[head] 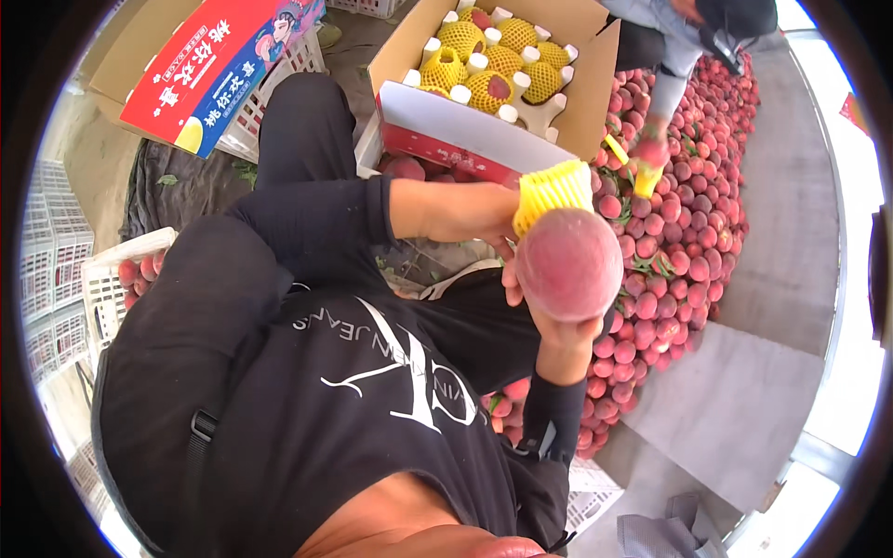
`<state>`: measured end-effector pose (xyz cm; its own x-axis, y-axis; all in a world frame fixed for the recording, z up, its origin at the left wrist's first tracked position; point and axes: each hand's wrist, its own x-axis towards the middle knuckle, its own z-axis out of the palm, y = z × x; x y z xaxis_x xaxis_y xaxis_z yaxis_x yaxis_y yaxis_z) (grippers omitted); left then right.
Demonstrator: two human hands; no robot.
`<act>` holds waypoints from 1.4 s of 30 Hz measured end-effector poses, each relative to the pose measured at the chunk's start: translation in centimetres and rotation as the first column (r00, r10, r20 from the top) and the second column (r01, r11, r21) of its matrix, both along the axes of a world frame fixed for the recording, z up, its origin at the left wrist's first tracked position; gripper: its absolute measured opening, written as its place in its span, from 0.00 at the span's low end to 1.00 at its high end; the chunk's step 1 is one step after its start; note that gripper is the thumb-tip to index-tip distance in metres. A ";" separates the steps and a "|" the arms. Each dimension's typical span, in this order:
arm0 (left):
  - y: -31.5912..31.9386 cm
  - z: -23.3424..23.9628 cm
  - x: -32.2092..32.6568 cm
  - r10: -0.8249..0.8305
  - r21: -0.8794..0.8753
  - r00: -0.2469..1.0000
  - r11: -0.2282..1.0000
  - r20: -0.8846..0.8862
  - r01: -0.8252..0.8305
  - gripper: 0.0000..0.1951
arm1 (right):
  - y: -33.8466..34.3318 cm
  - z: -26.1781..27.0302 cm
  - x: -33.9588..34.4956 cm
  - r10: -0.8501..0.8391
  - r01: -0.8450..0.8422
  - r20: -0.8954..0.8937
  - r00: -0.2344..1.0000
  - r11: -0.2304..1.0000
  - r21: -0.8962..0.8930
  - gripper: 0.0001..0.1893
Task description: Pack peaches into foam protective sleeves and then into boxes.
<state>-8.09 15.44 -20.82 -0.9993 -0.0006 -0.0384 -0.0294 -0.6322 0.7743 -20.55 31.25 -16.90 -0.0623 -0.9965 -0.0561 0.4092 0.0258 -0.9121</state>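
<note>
My right hand (565,331) holds a large pink-red peach (568,265) from its lower side. At the peach's upper edge is a yellow foam fruit net (554,195), held by my left hand (513,234); the net and peach hide much of that hand. Beyond them stands an open cardboard box (481,139) holding several net-wrapped peaches (460,40) in a white moulded holder (541,115). To the right lies a large heap of loose peaches (670,265).
A co-worker's hand (652,129) holds a peach and a yellow net over the heap. A red and blue printed box (202,70) rests over a white crate (296,63) at upper left. Another crate with peaches (104,300) is at left, near stacked crates (56,237). Grey sheeting (739,404) lies right.
</note>
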 end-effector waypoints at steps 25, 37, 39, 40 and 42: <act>1.5 3.9 8.2 0.330 -0.557 0.466 -0.281 -0.821 -0.782 0.11 | -3.9 -3.2 6.0 -0.473 0.433 -0.139 0.870 0.868 -0.244 0.46; 1.5 3.7 5.9 0.694 -0.320 0.577 0.480 -0.431 -0.817 0.19 | -5.5 -3.6 6.0 -0.656 0.587 -0.090 0.750 0.722 -0.366 0.36; 1.4 3.8 4.7 0.713 -0.156 0.626 0.612 -0.315 -0.775 0.24 | -4.9 -4.4 6.4 -0.523 0.486 -0.087 0.848 0.832 -0.267 0.35; 1.3 3.8 4.4 0.699 -0.109 0.657 0.657 -0.282 -0.746 0.26 | -5.0 -3.4 6.6 -0.465 0.425 -0.148 0.873 0.873 -0.239 0.36; 1.1 2.7 4.9 0.726 -0.153 0.631 0.615 -0.272 -0.774 0.26 | -4.8 -1.2 7.3 -0.309 0.293 -0.069 0.949 0.939 -0.178 0.42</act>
